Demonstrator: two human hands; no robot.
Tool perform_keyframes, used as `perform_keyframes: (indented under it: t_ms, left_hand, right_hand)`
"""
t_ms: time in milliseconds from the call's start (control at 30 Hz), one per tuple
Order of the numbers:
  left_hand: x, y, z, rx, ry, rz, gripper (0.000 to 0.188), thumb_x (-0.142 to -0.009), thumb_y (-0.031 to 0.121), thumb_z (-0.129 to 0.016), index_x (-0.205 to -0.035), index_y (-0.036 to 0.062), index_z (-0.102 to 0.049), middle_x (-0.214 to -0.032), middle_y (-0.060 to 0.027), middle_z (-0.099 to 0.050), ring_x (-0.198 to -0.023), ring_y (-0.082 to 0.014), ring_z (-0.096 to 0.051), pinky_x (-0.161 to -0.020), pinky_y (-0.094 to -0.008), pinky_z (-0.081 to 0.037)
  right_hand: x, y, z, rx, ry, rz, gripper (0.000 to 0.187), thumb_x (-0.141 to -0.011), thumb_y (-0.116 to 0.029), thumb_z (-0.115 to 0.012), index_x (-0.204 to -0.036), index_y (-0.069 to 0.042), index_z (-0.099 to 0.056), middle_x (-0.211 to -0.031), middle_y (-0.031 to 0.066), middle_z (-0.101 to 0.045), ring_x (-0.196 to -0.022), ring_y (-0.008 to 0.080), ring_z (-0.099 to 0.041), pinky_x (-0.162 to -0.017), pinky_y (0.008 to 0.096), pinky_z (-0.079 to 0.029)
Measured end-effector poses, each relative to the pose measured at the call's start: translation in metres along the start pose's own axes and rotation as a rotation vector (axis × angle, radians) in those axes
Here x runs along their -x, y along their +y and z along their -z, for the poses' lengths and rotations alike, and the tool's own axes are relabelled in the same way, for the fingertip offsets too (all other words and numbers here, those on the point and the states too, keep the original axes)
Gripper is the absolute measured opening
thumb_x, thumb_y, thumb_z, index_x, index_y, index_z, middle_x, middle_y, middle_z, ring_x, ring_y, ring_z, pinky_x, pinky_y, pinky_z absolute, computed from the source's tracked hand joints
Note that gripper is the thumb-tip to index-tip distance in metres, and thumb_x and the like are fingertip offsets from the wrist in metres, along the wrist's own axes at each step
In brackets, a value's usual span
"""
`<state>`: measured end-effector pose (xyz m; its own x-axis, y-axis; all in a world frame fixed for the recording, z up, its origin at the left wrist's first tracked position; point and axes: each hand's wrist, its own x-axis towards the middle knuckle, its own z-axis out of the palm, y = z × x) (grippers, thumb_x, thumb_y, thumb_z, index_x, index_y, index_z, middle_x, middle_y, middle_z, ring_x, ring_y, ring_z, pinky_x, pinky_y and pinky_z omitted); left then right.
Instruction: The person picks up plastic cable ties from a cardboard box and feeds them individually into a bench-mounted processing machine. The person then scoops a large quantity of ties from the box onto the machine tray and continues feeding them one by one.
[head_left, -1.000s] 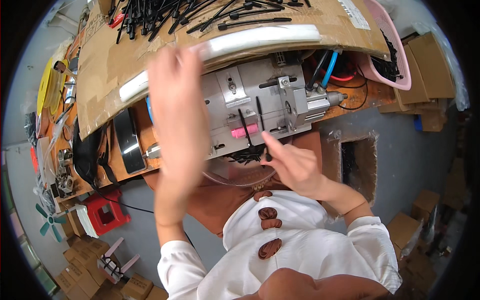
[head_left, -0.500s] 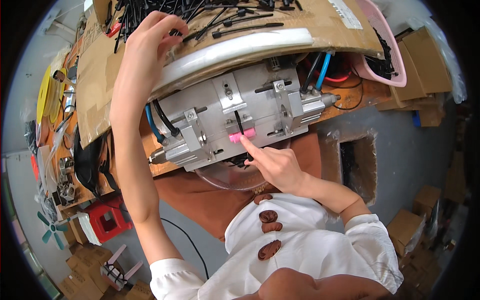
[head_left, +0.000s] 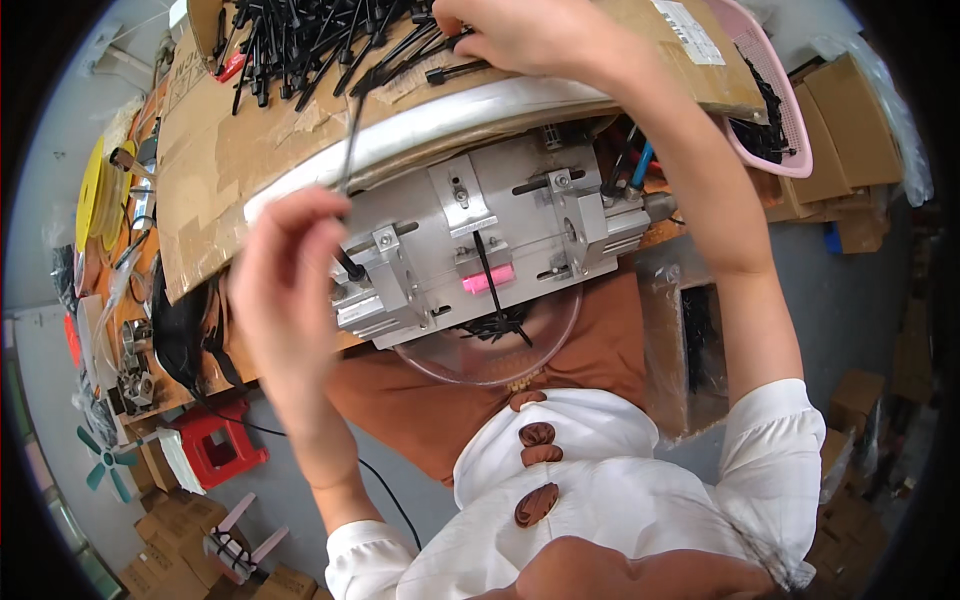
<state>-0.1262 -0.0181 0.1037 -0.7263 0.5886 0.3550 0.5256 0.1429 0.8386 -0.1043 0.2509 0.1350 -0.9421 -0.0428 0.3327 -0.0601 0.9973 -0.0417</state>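
My left hand (head_left: 290,265), blurred by motion, is closed on a thin black rod (head_left: 352,150) that points up from its fingers in front of the cardboard's edge. At the pile of black rods (head_left: 310,45) on the cardboard, my right hand (head_left: 515,35) reaches in from the right, its bent fingers closed around the end of a rod. Another black rod (head_left: 489,268) lies in the middle of the metal fixture (head_left: 400,275), across a pink block (head_left: 488,279). Neither hand touches the fixture.
A white padded strip (head_left: 440,118) edges the cardboard (head_left: 210,200). Below the fixture, a clear bowl (head_left: 560,335) with black rods sits at my lap. A pink basket (head_left: 795,120) stands at the right, with a carton (head_left: 665,370) below. A red stool (head_left: 225,445) is on the left.
My left hand has come down from the pile toward me with a rod. My right hand has left the pink block and moved up to the pile. The rod on the fixture stays there.
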Motion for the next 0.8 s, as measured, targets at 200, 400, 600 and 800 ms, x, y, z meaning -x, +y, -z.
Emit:
perform_keyframes:
  t_ms: [200, 400, 600, 800]
  left_hand:
    - [0.118, -0.003, -0.075, -0.396, -0.149, -0.136, 0.077, -0.065, -0.019, -0.065, -0.137, -0.003, -0.043, -0.103, -0.013, -0.055, -0.09, -0.0256, -0.05, -0.078, -0.0345, -0.047]
    - [0.121, -0.017, -0.104, -0.607, -0.258, -0.103, 0.069, -0.073, -0.007, -0.056, -0.139, -0.0078, -0.036, -0.101, -0.0146, -0.05, -0.087, -0.0273, -0.051, -0.079, -0.0353, -0.045]
    - [0.118, -0.014, -0.099, -0.654, -0.269, -0.12, 0.071, -0.072, -0.008, -0.058, -0.139, -0.0081, -0.035, -0.1, -0.0147, -0.05, -0.087, -0.0269, -0.051, -0.078, -0.0365, -0.046]
    - [0.018, 0.018, -0.068, -0.553, -0.173, -0.401, 0.044, -0.078, -0.005, -0.058, -0.121, 0.0003, -0.053, -0.102, -0.0146, -0.052, -0.089, -0.0292, -0.051, -0.075, -0.0375, -0.046]
  right_hand:
    - [0.011, -0.013, 0.05, -0.768, 0.115, -0.202, 0.019, -0.084, -0.009, -0.063, -0.096, 0.007, -0.066, -0.083, 0.0127, -0.071, -0.06, 0.012, -0.065, -0.049, 0.0232, -0.048]
    - [0.057, -0.004, 0.058, -1.154, 0.538, -0.147, 0.022, -0.086, -0.011, -0.066, -0.104, 0.001, -0.062, -0.088, 0.0155, -0.069, -0.065, 0.0132, -0.067, -0.044, 0.0177, -0.045]
    - [0.124, -0.051, 0.03, -1.024, 0.656, -0.272, 0.016, -0.081, 0.001, -0.065, -0.096, 0.001, -0.062, -0.086, 0.0107, -0.068, -0.069, 0.0129, -0.063, -0.054, 0.0243, -0.049]
    - [0.203, -0.118, -0.047, -0.583, 0.354, -0.125, 0.06, -0.072, 0.002, -0.072, -0.128, 0.004, -0.051, -0.069, 0.0081, -0.058, -0.054, 0.0172, -0.054, -0.048, 0.0307, -0.044]
